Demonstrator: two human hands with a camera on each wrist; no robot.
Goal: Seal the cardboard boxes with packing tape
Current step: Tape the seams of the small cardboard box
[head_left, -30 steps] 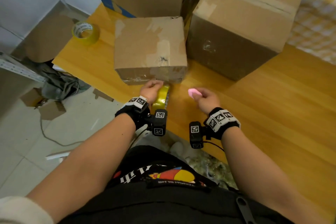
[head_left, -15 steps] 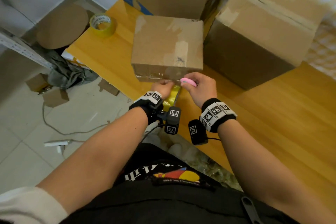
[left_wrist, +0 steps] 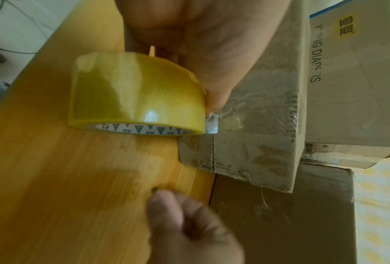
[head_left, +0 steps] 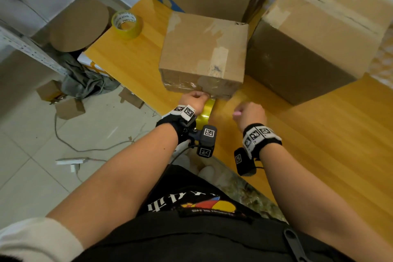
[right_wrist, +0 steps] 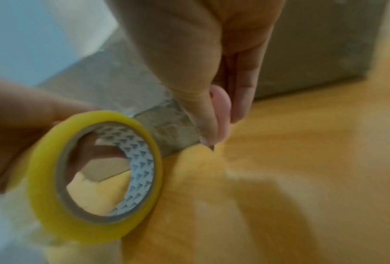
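**Cutter pulls clear of the tape at the box's near face**

The right hand is curled round a small pink cutter, its blade tip poking out below the thumb. Half a second ago this hand was tight against the left one at the foot of the small box; now it sits apart to the right, over the bare table. That reads as a cutting stroke just made, though the pictures do not show plainly whether the strip is severed.

The left hand grips the yellow tape roll against the bottom edge of the small box, thumb pressed on the taped cardboard where the roll meets it. Clear tape already wraps that near face, wrinkled in places.

If the cut is through, what remains here is rubbing the loose end flat. A second roll lies at the far left of the table, and two bigger boxes stand behind, the right one with its top seam taped.
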